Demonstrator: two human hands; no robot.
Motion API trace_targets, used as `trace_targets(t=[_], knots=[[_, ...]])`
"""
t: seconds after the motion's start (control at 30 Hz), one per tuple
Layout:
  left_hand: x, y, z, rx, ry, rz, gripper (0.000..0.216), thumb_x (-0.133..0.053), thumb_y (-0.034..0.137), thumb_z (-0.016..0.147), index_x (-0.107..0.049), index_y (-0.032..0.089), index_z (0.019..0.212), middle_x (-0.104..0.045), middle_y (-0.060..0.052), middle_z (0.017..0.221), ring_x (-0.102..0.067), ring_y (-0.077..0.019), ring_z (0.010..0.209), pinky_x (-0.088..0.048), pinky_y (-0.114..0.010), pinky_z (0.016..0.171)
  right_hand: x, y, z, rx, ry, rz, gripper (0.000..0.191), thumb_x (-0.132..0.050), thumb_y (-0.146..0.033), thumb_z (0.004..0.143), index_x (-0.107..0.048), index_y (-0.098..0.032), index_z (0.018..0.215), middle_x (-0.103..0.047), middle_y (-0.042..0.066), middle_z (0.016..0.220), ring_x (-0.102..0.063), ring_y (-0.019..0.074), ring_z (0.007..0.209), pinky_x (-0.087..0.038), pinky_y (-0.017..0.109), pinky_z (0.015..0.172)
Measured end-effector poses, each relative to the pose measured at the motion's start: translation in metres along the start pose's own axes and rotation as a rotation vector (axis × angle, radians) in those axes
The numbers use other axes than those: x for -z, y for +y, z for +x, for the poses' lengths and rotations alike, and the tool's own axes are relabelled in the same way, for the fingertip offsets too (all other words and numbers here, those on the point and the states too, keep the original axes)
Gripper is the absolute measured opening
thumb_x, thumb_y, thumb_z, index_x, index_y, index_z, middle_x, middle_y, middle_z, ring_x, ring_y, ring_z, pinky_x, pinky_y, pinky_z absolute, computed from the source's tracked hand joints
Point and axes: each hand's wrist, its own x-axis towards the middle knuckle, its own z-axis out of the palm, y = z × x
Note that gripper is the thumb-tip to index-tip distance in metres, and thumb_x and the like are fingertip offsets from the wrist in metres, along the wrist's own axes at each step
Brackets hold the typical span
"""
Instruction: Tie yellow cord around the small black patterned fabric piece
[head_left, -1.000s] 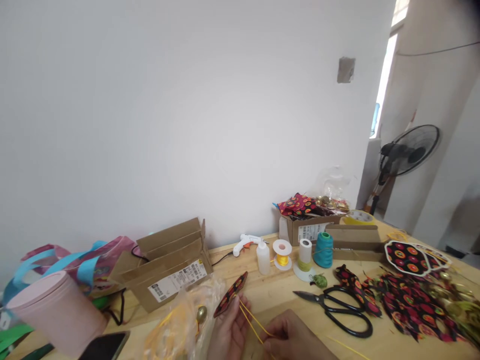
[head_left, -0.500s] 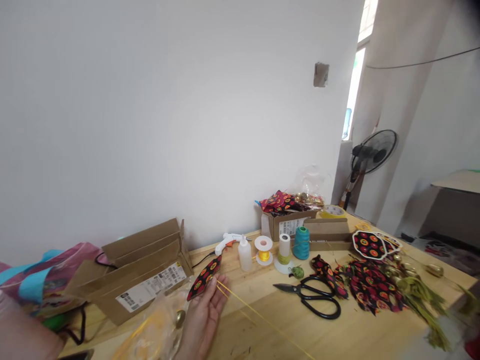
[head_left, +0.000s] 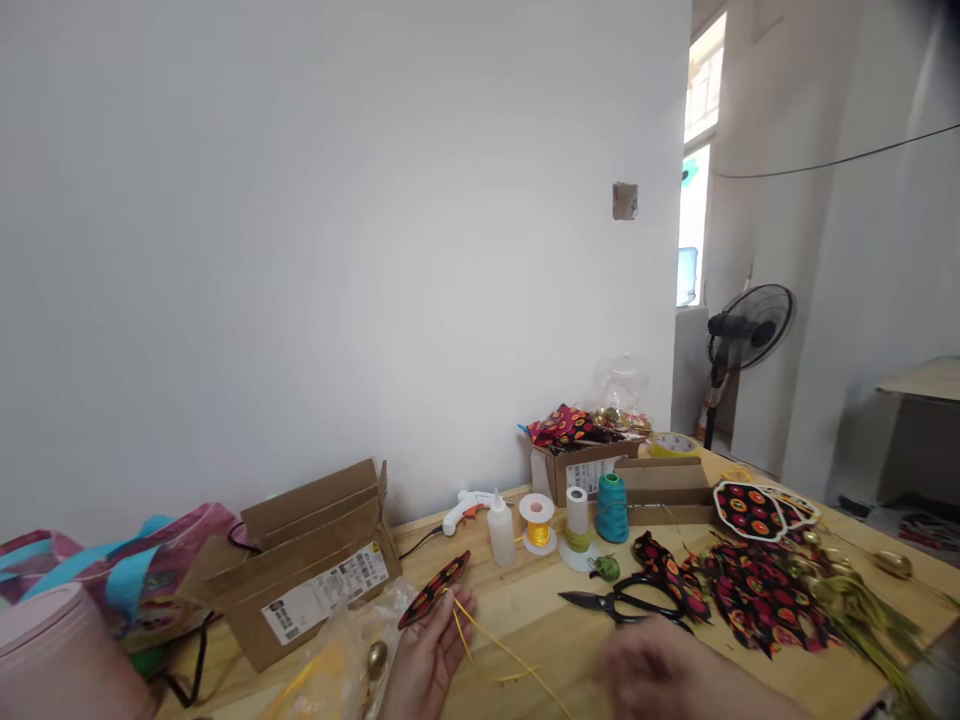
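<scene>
My left hand [head_left: 429, 655] is closed on a dark fabric piece [head_left: 435, 590] with a red and orange round pattern, held tilted above the table. A thin yellow cord [head_left: 499, 645] runs from the fingers of that hand down to the right, off the bottom edge. My right hand [head_left: 646, 668] is blurred by motion low in the view, just in front of the black-handled scissors [head_left: 592, 600], partly covering their handles. Its fingers are too smeared to show whether it holds anything. A gold bell-like ball [head_left: 377, 657] lies in a clear plastic bag [head_left: 315, 670] beside my left hand.
Behind stand a squeeze bottle [head_left: 501, 530], a glue gun [head_left: 465, 510], a yellow cord spool [head_left: 538, 525] and a teal thread cone [head_left: 612, 510]. An open cardboard box [head_left: 255, 600] is at left. Patterned fabric pieces [head_left: 765, 595] and green tassels [head_left: 862, 610] lie at right.
My right hand has come into view from the lower right, over the scissors' handles. The fabric piece in my left hand has turned more edge-on. The camera view has shifted slightly.
</scene>
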Motion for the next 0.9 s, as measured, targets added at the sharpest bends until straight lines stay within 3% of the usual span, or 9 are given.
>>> trace_targets(t=[0.13, 0.2, 0.27, 0.37, 0.5, 0.67, 0.8, 0.9], knots=[[0.001, 0.000, -0.003, 0.021, -0.007, -0.031, 0.016, -0.064, 0.014, 0.064, -0.062, 0.013, 0.080, -0.069, -0.009, 0.077, -0.063, -0.0192, 0.078, -0.050, -0.019, 0.055, -0.048, -0.001, 0.102, 0.263, 0.147, 0.112, 0.039, -0.059, -0.047, 0.063, -0.060, -0.012, 0.081, -0.059, 0.003, 0.071, -0.050, 0.0109, 0.061, -0.039, 0.022, 0.057], [0.001, -0.001, -0.003, 0.009, -0.032, -0.049, 0.014, -0.064, 0.013, 0.064, -0.062, 0.012, 0.078, -0.070, -0.010, 0.073, -0.063, -0.0202, 0.078, -0.050, -0.020, 0.055, -0.073, 0.007, 0.132, 0.343, 0.041, 0.155, 0.039, -0.053, -0.049, 0.068, -0.061, -0.012, 0.077, -0.058, 0.003, 0.070, -0.050, 0.0107, 0.063, -0.039, 0.022, 0.061], [0.002, -0.001, -0.003, -0.012, -0.054, -0.059, 0.014, -0.064, 0.012, 0.064, -0.062, 0.012, 0.079, -0.069, -0.010, 0.073, -0.063, -0.0210, 0.079, -0.051, -0.021, 0.057, -0.090, 0.017, 0.145, 0.308, -0.068, 0.218, 0.047, -0.048, -0.056, 0.069, -0.060, -0.010, 0.072, -0.055, 0.001, 0.060, -0.050, 0.0096, 0.053, -0.039, 0.020, 0.051], [0.001, -0.003, -0.002, -0.041, -0.055, -0.052, 0.018, -0.064, 0.015, 0.064, -0.062, 0.013, 0.082, -0.069, -0.011, 0.079, -0.062, -0.0218, 0.084, -0.051, -0.025, 0.062, -0.096, 0.025, 0.144, 0.260, -0.141, 0.239, 0.052, -0.044, -0.059, 0.068, -0.059, -0.009, 0.070, -0.053, 0.002, 0.055, -0.051, 0.0098, 0.046, -0.037, 0.019, 0.043], [-0.003, -0.003, -0.002, -0.128, -0.033, -0.012, 0.024, -0.064, 0.017, 0.064, -0.061, 0.014, 0.088, -0.066, -0.012, 0.092, -0.056, -0.0225, 0.095, -0.050, -0.026, 0.067, -0.088, 0.022, 0.133, 0.251, -0.226, 0.290, 0.047, -0.048, -0.054, 0.071, -0.062, -0.009, 0.074, -0.058, 0.005, 0.062, -0.054, 0.0096, 0.051, -0.039, 0.018, 0.049], [-0.006, 0.000, -0.006, -0.215, -0.025, 0.103, 0.033, -0.065, 0.024, 0.064, -0.058, 0.019, 0.095, -0.061, -0.011, 0.103, -0.048, -0.0212, 0.106, -0.049, -0.023, 0.065, -0.090, 0.022, 0.133, 0.277, -0.212, 0.270, 0.047, -0.046, -0.052, 0.073, -0.061, -0.007, 0.071, -0.059, 0.004, 0.057, -0.047, 0.0054, 0.041, -0.030, 0.015, 0.042], [-0.005, 0.004, -0.008, -0.186, -0.011, 0.052, 0.023, -0.062, 0.020, 0.067, -0.061, 0.016, 0.089, -0.063, -0.011, 0.099, -0.053, -0.0206, 0.100, -0.050, -0.024, 0.065, -0.087, 0.024, 0.132, 0.252, -0.192, 0.277, 0.045, -0.054, -0.050, 0.067, -0.060, -0.006, 0.061, -0.056, 0.001, 0.049, -0.043, 0.0040, 0.037, -0.030, 0.015, 0.040], [-0.003, 0.005, -0.007, -0.116, -0.011, -0.064, 0.014, -0.058, 0.010, 0.069, -0.062, 0.014, 0.082, -0.067, -0.009, 0.087, -0.061, -0.0180, 0.084, -0.051, -0.027, 0.067, -0.081, 0.020, 0.120, 0.175, -0.230, 0.297, 0.042, -0.057, -0.047, 0.067, -0.063, -0.006, 0.073, -0.057, 0.002, 0.051, -0.045, 0.0047, 0.036, -0.034, 0.016, 0.039]])
